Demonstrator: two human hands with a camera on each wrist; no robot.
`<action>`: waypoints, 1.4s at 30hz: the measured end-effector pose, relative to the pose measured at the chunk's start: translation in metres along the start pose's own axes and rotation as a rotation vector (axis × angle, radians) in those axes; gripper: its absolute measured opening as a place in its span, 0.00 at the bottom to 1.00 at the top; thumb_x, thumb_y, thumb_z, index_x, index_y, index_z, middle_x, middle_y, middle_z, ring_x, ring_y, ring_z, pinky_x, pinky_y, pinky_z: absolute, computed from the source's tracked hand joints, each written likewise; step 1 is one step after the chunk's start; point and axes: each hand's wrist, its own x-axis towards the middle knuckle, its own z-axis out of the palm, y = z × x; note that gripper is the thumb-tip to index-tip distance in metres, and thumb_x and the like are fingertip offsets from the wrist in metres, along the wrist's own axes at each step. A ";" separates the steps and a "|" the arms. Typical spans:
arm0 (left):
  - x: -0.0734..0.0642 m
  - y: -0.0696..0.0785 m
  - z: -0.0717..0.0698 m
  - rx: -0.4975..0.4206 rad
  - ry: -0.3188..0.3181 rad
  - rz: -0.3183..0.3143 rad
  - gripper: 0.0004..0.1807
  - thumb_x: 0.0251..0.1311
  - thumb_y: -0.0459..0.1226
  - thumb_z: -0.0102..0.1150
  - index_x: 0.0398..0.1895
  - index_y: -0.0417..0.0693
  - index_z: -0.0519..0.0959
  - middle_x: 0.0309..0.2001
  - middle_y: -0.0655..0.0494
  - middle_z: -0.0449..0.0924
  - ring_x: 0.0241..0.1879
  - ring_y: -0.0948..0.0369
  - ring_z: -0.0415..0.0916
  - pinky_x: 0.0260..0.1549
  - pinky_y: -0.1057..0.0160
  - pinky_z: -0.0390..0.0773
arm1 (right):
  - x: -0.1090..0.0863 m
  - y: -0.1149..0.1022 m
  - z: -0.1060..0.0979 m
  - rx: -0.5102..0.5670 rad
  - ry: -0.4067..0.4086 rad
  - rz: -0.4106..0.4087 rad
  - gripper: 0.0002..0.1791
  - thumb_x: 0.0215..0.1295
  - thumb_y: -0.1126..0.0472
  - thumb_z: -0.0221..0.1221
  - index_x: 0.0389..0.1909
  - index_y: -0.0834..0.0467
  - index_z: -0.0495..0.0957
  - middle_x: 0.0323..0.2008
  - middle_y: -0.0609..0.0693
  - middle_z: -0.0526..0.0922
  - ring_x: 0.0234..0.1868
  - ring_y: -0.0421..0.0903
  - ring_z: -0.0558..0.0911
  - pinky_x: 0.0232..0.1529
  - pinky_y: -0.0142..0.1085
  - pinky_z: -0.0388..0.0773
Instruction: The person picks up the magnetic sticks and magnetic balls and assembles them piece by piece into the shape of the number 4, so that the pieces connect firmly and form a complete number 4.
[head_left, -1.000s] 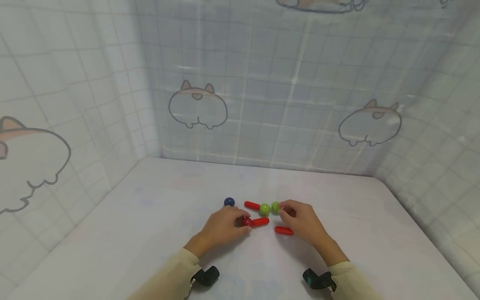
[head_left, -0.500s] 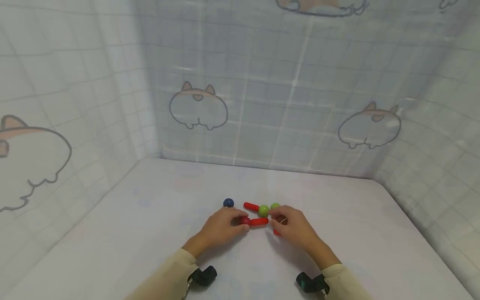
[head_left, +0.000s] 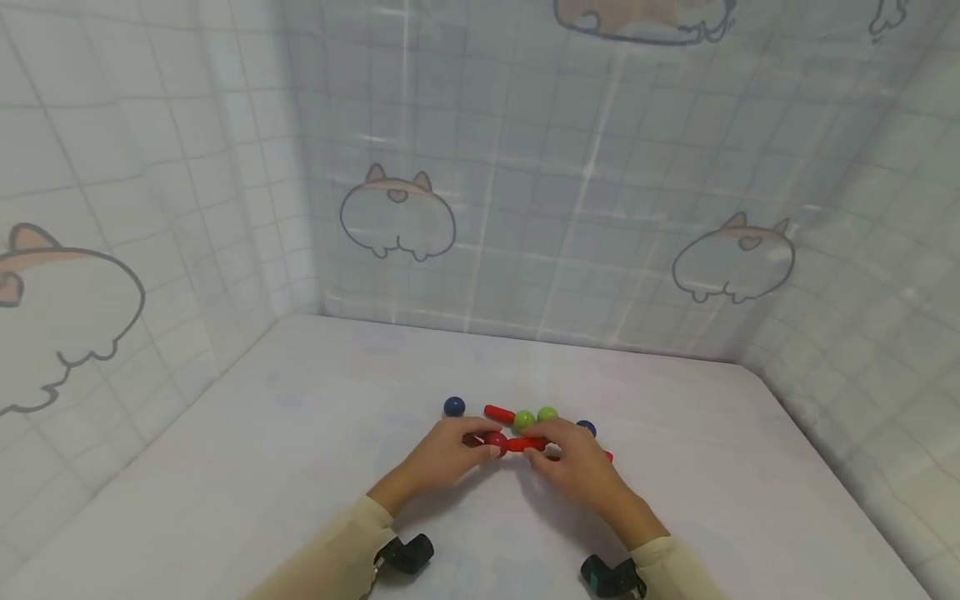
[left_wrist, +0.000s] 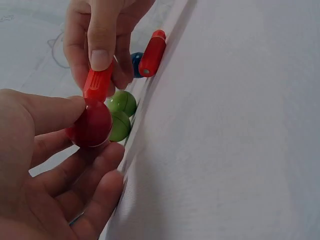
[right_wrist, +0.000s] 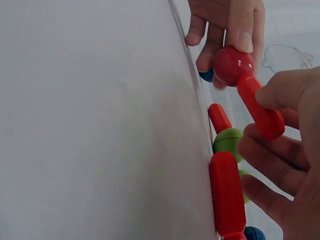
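In the head view my left hand [head_left: 438, 457] pinches a glossy dark red ball [left_wrist: 92, 125] between thumb and fingers. A short ridged red stick [right_wrist: 260, 107] sticks out from that ball, its end right against it. My right hand [head_left: 576, 467] pinches this stick between thumb and fingers, from the side opposite the ball. Just beyond the hands, two green balls [head_left: 524, 421] sit side by side on the table, with another red stick [head_left: 498, 413] meeting the left one.
A dark blue ball [head_left: 453, 406] lies beyond my left hand. Past my right hand is a second blue ball [head_left: 587, 427], with a red stick [right_wrist: 228, 192] near it, partly hidden in the head view. The white table [head_left: 360, 367] ends at a draped, patterned curtain [head_left: 525, 208].
My right hand has moved left from beside the right green ball and now grips the stick on the red ball. A blue ball behind it has come into view. My left hand has barely moved.
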 end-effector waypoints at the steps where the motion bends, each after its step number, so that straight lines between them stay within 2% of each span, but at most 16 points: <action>1: 0.000 0.000 0.000 -0.011 0.000 -0.010 0.20 0.65 0.43 0.64 0.58 0.46 0.82 0.43 0.64 0.83 0.44 0.62 0.79 0.45 0.62 0.79 | 0.000 0.000 0.001 0.000 0.004 -0.005 0.13 0.63 0.61 0.68 0.48 0.52 0.86 0.43 0.41 0.83 0.44 0.41 0.81 0.43 0.37 0.83; 4: 0.001 0.000 0.000 -0.054 -0.005 -0.054 0.20 0.65 0.44 0.64 0.58 0.48 0.82 0.44 0.63 0.82 0.44 0.61 0.78 0.43 0.62 0.80 | -0.001 -0.001 0.003 -0.002 0.017 -0.008 0.12 0.62 0.63 0.68 0.47 0.53 0.86 0.40 0.41 0.82 0.42 0.41 0.81 0.41 0.37 0.83; 9: 0.005 0.000 -0.001 -0.151 0.018 -0.111 0.20 0.67 0.42 0.63 0.60 0.49 0.80 0.48 0.59 0.81 0.46 0.56 0.77 0.37 0.61 0.82 | 0.003 -0.008 0.003 -0.066 0.038 -0.007 0.13 0.62 0.61 0.68 0.48 0.54 0.85 0.43 0.43 0.84 0.42 0.41 0.80 0.42 0.34 0.82; 13: 0.008 0.001 -0.003 -0.162 0.039 -0.105 0.19 0.68 0.41 0.61 0.61 0.50 0.80 0.52 0.59 0.80 0.49 0.56 0.76 0.41 0.61 0.81 | 0.006 -0.014 0.003 -0.060 0.059 0.001 0.14 0.61 0.60 0.69 0.49 0.52 0.85 0.43 0.42 0.83 0.40 0.39 0.79 0.41 0.31 0.80; 17: 0.006 -0.004 -0.005 -0.178 0.018 -0.106 0.20 0.69 0.40 0.60 0.62 0.49 0.78 0.50 0.59 0.81 0.45 0.57 0.77 0.40 0.61 0.81 | 0.006 -0.017 0.007 -0.004 0.064 0.011 0.13 0.61 0.62 0.69 0.47 0.52 0.85 0.41 0.41 0.82 0.37 0.39 0.77 0.39 0.31 0.79; 21: 0.002 -0.010 -0.009 -0.234 0.006 -0.129 0.19 0.70 0.38 0.59 0.62 0.47 0.77 0.49 0.55 0.81 0.44 0.57 0.79 0.41 0.60 0.82 | 0.006 -0.021 0.016 0.037 0.048 0.012 0.13 0.63 0.61 0.68 0.48 0.52 0.85 0.40 0.40 0.82 0.36 0.40 0.76 0.38 0.31 0.79; 27: 0.003 -0.011 -0.011 -0.315 0.003 -0.133 0.18 0.70 0.37 0.58 0.62 0.44 0.76 0.54 0.49 0.79 0.48 0.56 0.79 0.46 0.59 0.81 | 0.005 -0.025 0.024 0.042 0.058 0.037 0.15 0.62 0.59 0.69 0.50 0.51 0.84 0.42 0.40 0.82 0.37 0.40 0.76 0.38 0.31 0.79; 35: 0.005 -0.013 -0.004 -0.355 0.004 -0.129 0.18 0.71 0.36 0.57 0.60 0.41 0.77 0.52 0.50 0.80 0.46 0.56 0.80 0.45 0.60 0.82 | 0.000 -0.021 0.026 0.136 -0.033 0.142 0.17 0.63 0.58 0.67 0.53 0.49 0.82 0.47 0.39 0.82 0.42 0.41 0.78 0.43 0.33 0.80; 42: 0.006 -0.014 0.006 -0.336 0.044 -0.128 0.17 0.71 0.39 0.57 0.60 0.45 0.77 0.51 0.53 0.79 0.43 0.57 0.80 0.44 0.61 0.81 | 0.000 -0.018 0.022 0.167 -0.095 0.163 0.19 0.64 0.57 0.67 0.55 0.48 0.82 0.51 0.41 0.82 0.47 0.44 0.79 0.46 0.39 0.81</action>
